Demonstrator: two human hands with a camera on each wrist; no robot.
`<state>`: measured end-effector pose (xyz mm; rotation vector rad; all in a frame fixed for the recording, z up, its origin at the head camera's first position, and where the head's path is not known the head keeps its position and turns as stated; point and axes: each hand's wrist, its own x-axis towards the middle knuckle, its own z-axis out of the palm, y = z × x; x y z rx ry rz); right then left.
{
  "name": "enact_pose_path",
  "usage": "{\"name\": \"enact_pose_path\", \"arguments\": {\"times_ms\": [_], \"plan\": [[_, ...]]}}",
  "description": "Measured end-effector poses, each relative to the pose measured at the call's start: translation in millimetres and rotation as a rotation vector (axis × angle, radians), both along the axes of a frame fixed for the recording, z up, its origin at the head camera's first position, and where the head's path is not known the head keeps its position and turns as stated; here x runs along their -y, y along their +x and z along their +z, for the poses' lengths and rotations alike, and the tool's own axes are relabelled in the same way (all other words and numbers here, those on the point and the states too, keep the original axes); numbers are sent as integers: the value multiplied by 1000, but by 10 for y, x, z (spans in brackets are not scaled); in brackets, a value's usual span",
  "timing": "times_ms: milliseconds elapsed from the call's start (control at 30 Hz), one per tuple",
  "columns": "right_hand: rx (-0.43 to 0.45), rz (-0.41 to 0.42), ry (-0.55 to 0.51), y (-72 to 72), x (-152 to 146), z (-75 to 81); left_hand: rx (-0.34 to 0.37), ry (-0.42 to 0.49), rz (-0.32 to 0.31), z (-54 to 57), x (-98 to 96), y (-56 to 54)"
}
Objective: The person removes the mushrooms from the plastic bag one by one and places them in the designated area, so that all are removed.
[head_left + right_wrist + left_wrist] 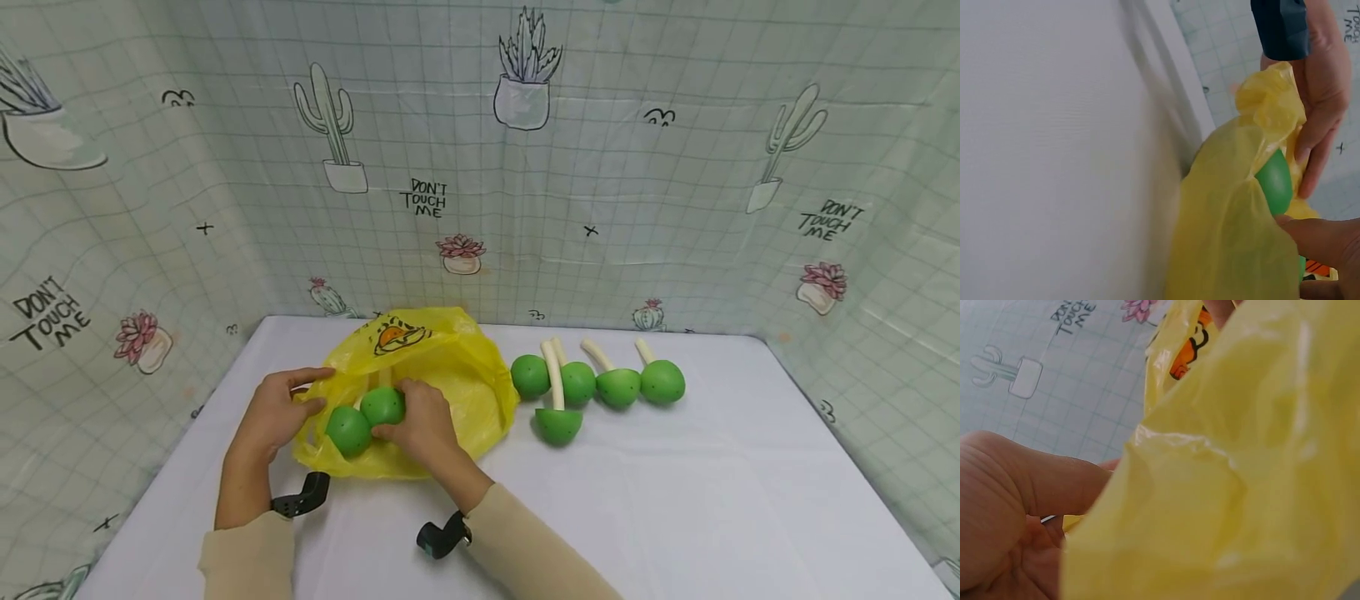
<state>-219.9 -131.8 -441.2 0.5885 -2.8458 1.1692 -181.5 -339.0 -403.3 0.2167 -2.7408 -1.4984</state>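
A yellow plastic bag (472,375) lies on its side, mouth facing me. My left hand (272,415) pinches the left edge of its mouth; in the left wrist view the thumb (1066,481) meets the yellow film. Inside the opening, my right hand (429,423) grips a green-capped toy mushroom (384,406) between thumb and fingers. Touching it on the left is another green toy mushroom (348,432). Their pale stems point into the bag, partly hidden. From the right wrist view, the bag film covers much of the green caps (1275,181).
Right of the bag, several green toy mushrooms (618,388) lie in a row on the white tabletop (675,517), stems pointing away. One more toy mushroom (558,427) lies in front of them, its stem across the row. A patterned cloth (600,183) hangs behind and at both sides.
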Motion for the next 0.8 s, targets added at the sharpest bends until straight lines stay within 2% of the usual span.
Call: {"name": "enact_pose_path", "arguments": {"times_ms": [300,800], "plan": [[-7,-24,-73,4,-17,-74,-1,3,-4,9,-4,-17],[-15,4,-91,0,-73,-94,14,-3,17,5,-2,1]]}}
